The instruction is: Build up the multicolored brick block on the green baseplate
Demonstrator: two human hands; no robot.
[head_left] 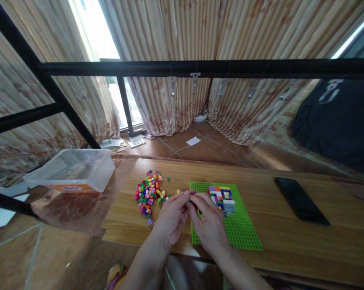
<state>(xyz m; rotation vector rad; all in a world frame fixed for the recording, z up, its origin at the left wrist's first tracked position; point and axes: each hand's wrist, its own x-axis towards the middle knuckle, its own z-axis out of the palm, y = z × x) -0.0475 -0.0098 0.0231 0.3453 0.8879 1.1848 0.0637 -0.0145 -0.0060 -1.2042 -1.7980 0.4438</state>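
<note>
My left hand (173, 215) and my right hand (208, 219) meet at the fingertips over the left edge of a green baseplate (244, 229). Both are closed in a pinch; a tiny dark bit shows between the fingertips, too small to name. Toy bricks (222, 195) in white, blue, purple, orange and grey are built up on the baseplate, partly hidden behind my right hand. To the left of my left hand lies a loose pile of small colourful bricks (147, 193), some of them partly covered by that hand.
A black phone (301, 200) lies on the right of the wooden table (269, 201). Left of the table, a clear plastic bin (79, 169) stands on the floor. A black metal rail (170, 68) crosses ahead, with curtains (176, 36) behind it.
</note>
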